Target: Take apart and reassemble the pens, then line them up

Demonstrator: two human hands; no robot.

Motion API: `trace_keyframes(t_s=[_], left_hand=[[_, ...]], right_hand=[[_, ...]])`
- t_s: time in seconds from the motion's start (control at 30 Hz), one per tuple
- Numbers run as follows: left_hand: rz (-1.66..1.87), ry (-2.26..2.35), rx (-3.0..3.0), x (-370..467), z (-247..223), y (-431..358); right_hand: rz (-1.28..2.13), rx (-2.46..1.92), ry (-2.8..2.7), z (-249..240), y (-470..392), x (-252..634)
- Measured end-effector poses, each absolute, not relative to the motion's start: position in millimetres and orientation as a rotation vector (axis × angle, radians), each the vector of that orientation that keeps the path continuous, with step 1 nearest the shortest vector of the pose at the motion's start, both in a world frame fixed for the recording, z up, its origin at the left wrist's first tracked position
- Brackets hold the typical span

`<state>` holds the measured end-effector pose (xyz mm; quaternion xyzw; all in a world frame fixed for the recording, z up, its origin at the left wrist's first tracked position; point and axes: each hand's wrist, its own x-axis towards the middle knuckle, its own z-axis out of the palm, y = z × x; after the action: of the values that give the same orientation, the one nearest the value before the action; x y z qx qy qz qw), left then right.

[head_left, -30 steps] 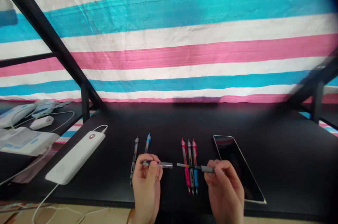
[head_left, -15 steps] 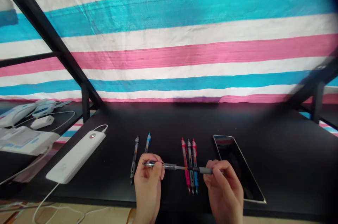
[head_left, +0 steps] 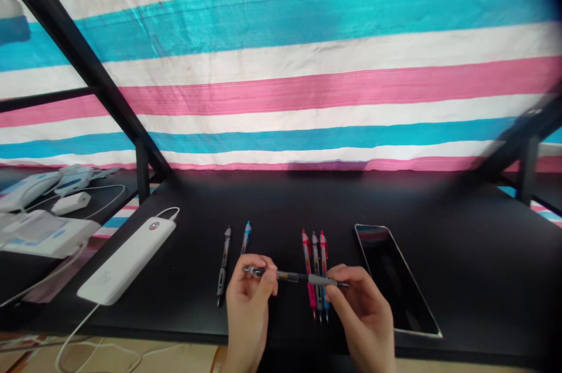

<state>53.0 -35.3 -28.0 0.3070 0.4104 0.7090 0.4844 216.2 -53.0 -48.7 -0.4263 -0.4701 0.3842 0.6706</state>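
Note:
My left hand [head_left: 249,297] pinches the clear pen barrel [head_left: 287,276], held level above the desk. In my right hand [head_left: 363,305] is the grey grip section [head_left: 322,280] of the pen, with its dark tip pointing right. The two pen parts lie in line, joined by a short dark stretch between them; I cannot tell whether they are screwed together. Beneath them lie a pink pen [head_left: 306,244], a grey pen [head_left: 315,247] and a pen with a red clip and blue grip [head_left: 324,249]. Left of my left hand are a black-and-grey pen [head_left: 223,264] and a blue pen [head_left: 246,237], partly hidden by the hand.
A smartphone [head_left: 399,279] lies to the right, close to my right hand. On the left side of the black desk [head_left: 281,197] rests a white power bank [head_left: 127,262] with a cable. White devices [head_left: 48,232] and cords occupy a neighbouring surface. Behind hangs a striped sheet [head_left: 307,86].
My right hand has moved left with the grip section, closing most of the gap to the barrel. The bare refill between the parts has mostly disappeared. My left hand shifted slightly right.

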Motion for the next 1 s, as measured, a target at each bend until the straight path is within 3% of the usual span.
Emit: trace_keyframes(t_s=[0.47, 1.0], left_hand=[[1.709, 1.085, 0.594, 53, -27, -33], [1.638, 1.026, 0.590, 52, -28, -38]], right_hand=[[0.956, -0.904, -1.059, -40, -51, 208], [1.004, -1.255, -0.950, -52, -54, 210]])
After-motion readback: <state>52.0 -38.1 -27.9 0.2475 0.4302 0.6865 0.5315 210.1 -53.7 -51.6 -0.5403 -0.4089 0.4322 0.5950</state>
